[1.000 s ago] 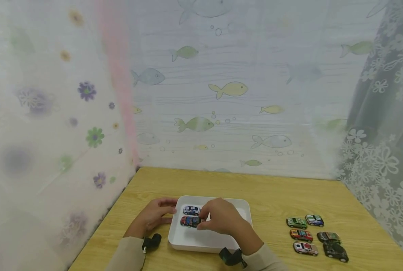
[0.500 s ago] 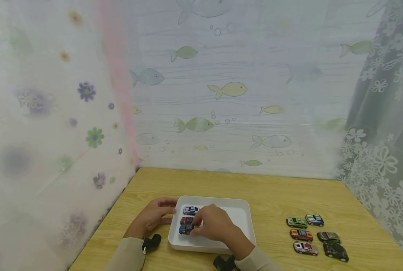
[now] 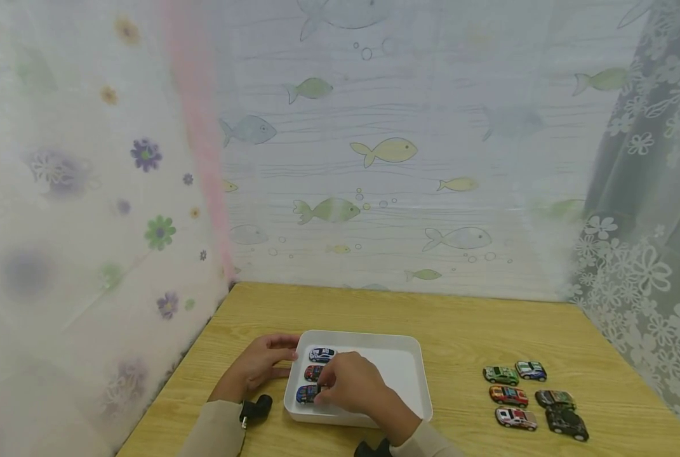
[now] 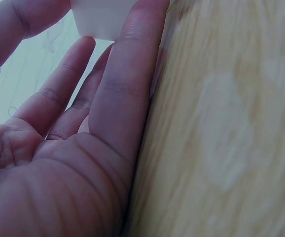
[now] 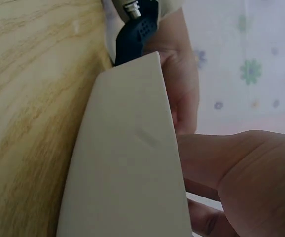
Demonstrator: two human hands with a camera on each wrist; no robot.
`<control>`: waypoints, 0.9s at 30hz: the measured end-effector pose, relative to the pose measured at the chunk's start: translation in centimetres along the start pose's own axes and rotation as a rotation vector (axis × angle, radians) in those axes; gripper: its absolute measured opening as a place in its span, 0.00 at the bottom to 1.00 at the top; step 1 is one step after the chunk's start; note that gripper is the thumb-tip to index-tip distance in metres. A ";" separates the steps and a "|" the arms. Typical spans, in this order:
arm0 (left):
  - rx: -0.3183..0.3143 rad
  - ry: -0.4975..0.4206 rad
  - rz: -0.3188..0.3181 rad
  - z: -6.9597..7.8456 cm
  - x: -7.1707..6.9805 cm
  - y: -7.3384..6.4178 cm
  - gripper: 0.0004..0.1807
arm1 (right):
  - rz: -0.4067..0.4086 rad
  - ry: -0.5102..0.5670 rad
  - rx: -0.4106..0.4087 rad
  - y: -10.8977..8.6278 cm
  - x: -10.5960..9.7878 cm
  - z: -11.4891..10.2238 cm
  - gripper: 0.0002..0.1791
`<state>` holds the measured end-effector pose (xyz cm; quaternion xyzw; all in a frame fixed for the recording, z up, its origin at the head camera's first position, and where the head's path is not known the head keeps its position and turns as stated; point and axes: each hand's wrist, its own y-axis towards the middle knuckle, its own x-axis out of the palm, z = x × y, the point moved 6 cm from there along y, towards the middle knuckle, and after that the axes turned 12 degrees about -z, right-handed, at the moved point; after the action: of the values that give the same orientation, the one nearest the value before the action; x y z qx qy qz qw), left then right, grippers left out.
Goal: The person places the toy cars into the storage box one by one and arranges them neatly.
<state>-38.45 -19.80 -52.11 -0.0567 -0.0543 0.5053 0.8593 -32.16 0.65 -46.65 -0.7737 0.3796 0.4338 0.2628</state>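
Observation:
In the head view, my right hand [image 3: 352, 384] pinches a blue toy car [image 3: 307, 394] low inside the white tray [image 3: 402, 374], near its front left corner. Behind it sit a red-and-black toy car [image 3: 312, 372] and a white-and-blue toy car [image 3: 322, 354], together forming a column. My left hand [image 3: 260, 363] rests at the tray's left side, fingers extended; the left wrist view shows fingertips at the tray's wall [image 4: 97, 19]. In the right wrist view, the tray's outer wall [image 5: 127, 143] hides the toy cars and most of my right fingers.
On the wooden table [image 3: 460, 330], right of the tray, several toy cars lie grouped: green [image 3: 501, 375], white-green-blue [image 3: 531, 370], red-yellow [image 3: 508, 396], white-red [image 3: 515, 419], camouflage [image 3: 555, 399] and black [image 3: 566, 423]. Patterned curtains [image 3: 397, 209] enclose the table's back and sides.
My right hand has moved the blue toy car toward the tray's front left, uncovering more of the red-and-black one behind. My left hand stays at the tray's side.

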 end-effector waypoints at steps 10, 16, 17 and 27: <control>-0.007 0.004 0.010 -0.1 0.0 0.0 0.29 | 0.008 0.044 0.050 -0.1 0.3 0.2 0.10; -0.017 0.002 0.007 -0.3 -0.1 0.0 0.29 | 0.000 0.074 0.067 -0.2 0.6 0.4 0.11; -0.016 0.001 0.007 -0.3 -0.1 0.0 0.29 | -0.002 0.076 0.068 -0.2 0.6 0.5 0.11; -0.010 0.009 0.024 0.0 0.0 0.0 0.30 | -0.003 0.077 0.086 -0.1 0.8 0.8 0.12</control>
<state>-38.42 -19.80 -52.07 -0.0637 -0.0522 0.5149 0.8533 -32.24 1.00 -47.70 -0.7784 0.4064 0.3867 0.2817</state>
